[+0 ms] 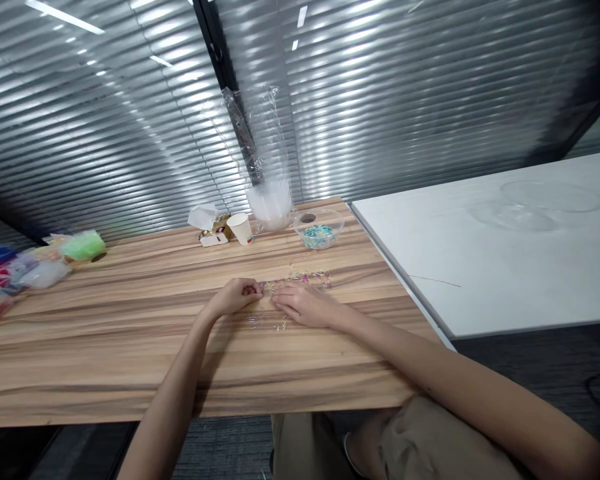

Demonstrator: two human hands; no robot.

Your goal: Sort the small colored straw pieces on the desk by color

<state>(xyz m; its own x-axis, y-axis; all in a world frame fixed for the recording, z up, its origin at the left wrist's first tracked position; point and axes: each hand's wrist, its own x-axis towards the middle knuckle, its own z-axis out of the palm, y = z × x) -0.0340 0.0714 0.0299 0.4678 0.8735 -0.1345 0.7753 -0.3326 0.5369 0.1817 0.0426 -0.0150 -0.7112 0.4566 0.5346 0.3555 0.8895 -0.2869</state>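
Over the wooden table, my left hand (239, 295) has its thumb and fingers closed in a pinch at the left end of a loose line of shiny, iridescent film shreds (320, 279). Whatever sits between those fingertips is too small to make out. Just to its right, my right hand (305, 303) rests palm down on the shreds, fingers extended to the left and covering part of them. More loose shreds (280, 327) are scattered on the wood in front of both hands.
Behind the hands stand a clear bowl (331, 228) with blue-white bits, a paper cup (241, 229), a tissue box (215, 233) and a plastic-wrapped stack of tubs (271, 203). Colourful bags (45, 273) lie far left. A white table (520, 280) adjoins at right, with clear lids (550, 197).
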